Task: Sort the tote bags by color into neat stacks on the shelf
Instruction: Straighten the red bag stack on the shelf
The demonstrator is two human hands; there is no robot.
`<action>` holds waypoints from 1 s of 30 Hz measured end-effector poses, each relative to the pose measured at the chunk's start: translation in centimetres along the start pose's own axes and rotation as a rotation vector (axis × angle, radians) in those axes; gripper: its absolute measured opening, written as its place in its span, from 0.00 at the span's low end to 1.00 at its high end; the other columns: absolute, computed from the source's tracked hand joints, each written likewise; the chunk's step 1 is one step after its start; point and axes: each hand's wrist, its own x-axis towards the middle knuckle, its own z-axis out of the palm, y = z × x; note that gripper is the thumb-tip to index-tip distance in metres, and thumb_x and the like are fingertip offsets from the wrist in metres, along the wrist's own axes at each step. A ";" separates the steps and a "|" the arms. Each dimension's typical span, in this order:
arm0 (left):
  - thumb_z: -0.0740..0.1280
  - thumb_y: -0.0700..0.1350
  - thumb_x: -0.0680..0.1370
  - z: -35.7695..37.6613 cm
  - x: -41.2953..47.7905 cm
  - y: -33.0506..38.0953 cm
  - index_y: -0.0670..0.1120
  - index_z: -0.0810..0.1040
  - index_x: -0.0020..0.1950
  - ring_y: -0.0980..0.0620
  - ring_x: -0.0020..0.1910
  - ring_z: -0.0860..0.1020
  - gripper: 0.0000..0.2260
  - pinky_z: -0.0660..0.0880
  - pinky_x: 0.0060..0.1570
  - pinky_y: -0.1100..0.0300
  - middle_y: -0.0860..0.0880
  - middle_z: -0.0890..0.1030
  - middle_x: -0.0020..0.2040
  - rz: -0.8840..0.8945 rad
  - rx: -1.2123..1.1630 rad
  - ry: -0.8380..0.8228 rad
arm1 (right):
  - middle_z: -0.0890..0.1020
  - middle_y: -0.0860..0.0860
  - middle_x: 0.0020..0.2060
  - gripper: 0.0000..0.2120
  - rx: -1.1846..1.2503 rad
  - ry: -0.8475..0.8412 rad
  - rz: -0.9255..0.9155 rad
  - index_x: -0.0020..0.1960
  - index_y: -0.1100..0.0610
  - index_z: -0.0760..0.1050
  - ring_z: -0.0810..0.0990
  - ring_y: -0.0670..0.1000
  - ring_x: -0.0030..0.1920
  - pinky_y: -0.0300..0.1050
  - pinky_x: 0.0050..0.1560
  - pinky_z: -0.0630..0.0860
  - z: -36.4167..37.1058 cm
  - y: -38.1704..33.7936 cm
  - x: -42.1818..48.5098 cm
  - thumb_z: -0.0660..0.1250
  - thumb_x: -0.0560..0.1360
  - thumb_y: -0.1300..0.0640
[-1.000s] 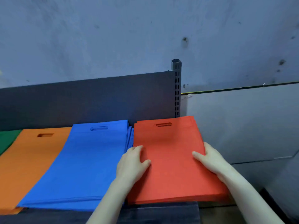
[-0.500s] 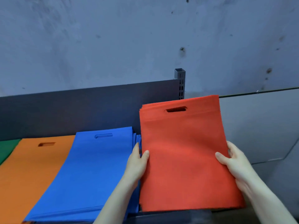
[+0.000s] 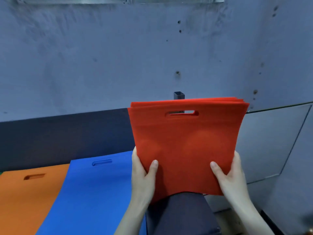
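Red tote bags [image 3: 186, 141], a bundle held upright with the handle slot on top, sit just right of centre over the dark shelf [image 3: 183, 216]. Left grip [image 3: 144, 178] clasps the bundle's lower edge at its 7 o'clock and right grip [image 3: 232, 180] at its 5 o'clock, thumbs on the front face. Blue tote bags [image 3: 94, 192] lie flat at 7 o'clock, with orange tote bags [image 3: 27, 197] touching them at 8 o'clock.

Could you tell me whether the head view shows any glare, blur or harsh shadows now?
Head view: dim, bluish light with no glare; soft shadowing on the red bags between the left hand and right hand; their outlines slightly soft, bottom right corner blurred.
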 end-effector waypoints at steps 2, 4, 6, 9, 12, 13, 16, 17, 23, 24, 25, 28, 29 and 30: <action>0.65 0.39 0.78 -0.1 -0.4 -0.9 0.53 0.59 0.74 0.59 0.66 0.70 0.28 0.66 0.65 0.62 0.58 0.70 0.68 -0.044 -0.025 -0.011 | 0.76 0.48 0.57 0.27 -0.008 -0.006 0.055 0.70 0.52 0.63 0.75 0.49 0.57 0.46 0.56 0.70 0.4 0.9 -0.9 0.68 0.74 0.61; 0.64 0.38 0.78 0.0 -0.3 -1.0 0.52 0.61 0.74 0.59 0.64 0.71 0.26 0.66 0.59 0.70 0.58 0.71 0.65 -0.034 -0.007 0.001 | 0.76 0.48 0.55 0.25 -0.015 0.014 0.055 0.69 0.52 0.64 0.75 0.50 0.57 0.46 0.56 0.69 0.6 1.1 -1.0 0.68 0.75 0.61; 0.63 0.39 0.79 0.2 0.2 -0.9 0.50 0.63 0.72 0.58 0.61 0.72 0.22 0.66 0.55 0.69 0.57 0.73 0.62 -0.008 0.034 0.027 | 0.77 0.49 0.54 0.21 -0.006 0.042 0.027 0.67 0.53 0.66 0.76 0.50 0.56 0.46 0.55 0.69 0.5 0.8 -0.6 0.66 0.76 0.60; 0.63 0.39 0.79 0.4 0.8 -1.1 0.48 0.66 0.68 0.56 0.57 0.74 0.18 0.66 0.53 0.65 0.56 0.75 0.57 -0.022 0.056 0.045 | 0.77 0.49 0.54 0.18 0.018 0.059 0.010 0.67 0.56 0.68 0.75 0.49 0.55 0.45 0.55 0.68 0.6 0.5 -0.1 0.63 0.78 0.61; 0.63 0.41 0.79 0.3 1.2 -2.1 0.46 0.69 0.63 0.50 0.56 0.76 0.13 0.68 0.51 0.59 0.53 0.77 0.53 -0.123 0.089 0.032 | 0.78 0.50 0.52 0.16 -0.024 0.028 0.030 0.66 0.57 0.68 0.75 0.49 0.53 0.42 0.52 0.67 1.1 1.1 -0.4 0.61 0.78 0.63; 0.63 0.42 0.79 0.3 1.4 -2.4 0.45 0.69 0.61 0.48 0.56 0.76 0.11 0.69 0.50 0.57 0.51 0.78 0.53 -0.154 0.119 0.022 | 0.78 0.49 0.50 0.15 -0.045 0.019 0.026 0.64 0.57 0.69 0.76 0.50 0.52 0.42 0.50 0.68 1.3 1.3 -0.3 0.61 0.78 0.63; 0.64 0.45 0.79 -0.4 1.8 -2.0 0.45 0.70 0.57 0.47 0.54 0.77 0.09 0.71 0.50 0.54 0.49 0.78 0.52 -0.173 0.210 0.003 | 0.79 0.41 0.44 0.10 -0.098 0.023 -0.056 0.56 0.53 0.72 0.78 0.46 0.46 0.30 0.45 0.70 0.9 0.9 0.6 0.63 0.78 0.64; 0.64 0.46 0.79 -0.7 1.8 -1.5 0.46 0.70 0.56 0.48 0.53 0.77 0.08 0.72 0.50 0.53 0.50 0.78 0.51 -0.150 0.220 -0.008 | 0.79 0.41 0.44 0.09 -0.100 0.037 -0.076 0.55 0.53 0.73 0.78 0.45 0.45 0.28 0.46 0.71 0.5 0.5 1.1 0.64 0.77 0.63; 0.66 0.51 0.77 -2.1 0.8 -1.9 0.49 0.73 0.54 0.54 0.51 0.78 0.09 0.75 0.55 0.52 0.53 0.79 0.51 -0.283 0.203 -0.188 | 0.85 0.56 0.44 0.09 0.059 -0.208 0.398 0.52 0.57 0.78 0.84 0.57 0.44 0.54 0.49 0.79 -1.1 1.9 3.1 0.63 0.77 0.66; 0.66 0.51 0.77 -2.0 0.5 -2.7 0.48 0.73 0.56 0.52 0.53 0.78 0.11 0.75 0.57 0.52 0.52 0.79 0.54 -0.335 0.256 -0.241 | 0.85 0.57 0.41 0.07 -0.052 -0.267 0.463 0.48 0.58 0.79 0.84 0.59 0.41 0.54 0.47 0.79 -0.9 2.9 3.1 0.63 0.76 0.65; 0.65 0.50 0.77 -2.0 0.2 -3.5 0.47 0.73 0.59 0.51 0.55 0.78 0.12 0.74 0.58 0.52 0.51 0.79 0.56 -0.375 0.328 -0.297 | 0.85 0.59 0.39 0.06 -0.170 -0.309 0.503 0.45 0.60 0.80 0.84 0.59 0.40 0.53 0.45 0.79 -0.5 3.7 3.1 0.64 0.75 0.65; 0.64 0.48 0.78 -1.7 -0.5 -4.9 0.47 0.72 0.63 0.49 0.59 0.76 0.15 0.72 0.58 0.57 0.49 0.78 0.61 -0.390 0.524 -0.382 | 0.85 0.58 0.38 0.06 -0.341 -0.350 0.541 0.43 0.61 0.80 0.82 0.56 0.38 0.45 0.40 0.76 0.4 5.5 2.9 0.64 0.74 0.63; 0.64 0.48 0.78 -1.7 -0.6 -5.0 0.47 0.71 0.63 0.49 0.60 0.76 0.15 0.72 0.58 0.58 0.49 0.78 0.61 -0.374 0.552 -0.387 | 0.85 0.56 0.38 0.06 -0.354 -0.351 0.538 0.43 0.60 0.80 0.82 0.55 0.38 0.45 0.40 0.75 0.5 5.8 3.0 0.64 0.74 0.63; 0.64 0.48 0.78 -1.7 -0.6 -5.2 0.47 0.71 0.63 0.49 0.60 0.76 0.15 0.72 0.57 0.58 0.49 0.78 0.61 -0.360 0.566 -0.388 | 0.85 0.55 0.38 0.06 -0.370 -0.353 0.529 0.43 0.59 0.80 0.83 0.55 0.39 0.45 0.41 0.76 0.6 5.9 3.1 0.64 0.74 0.62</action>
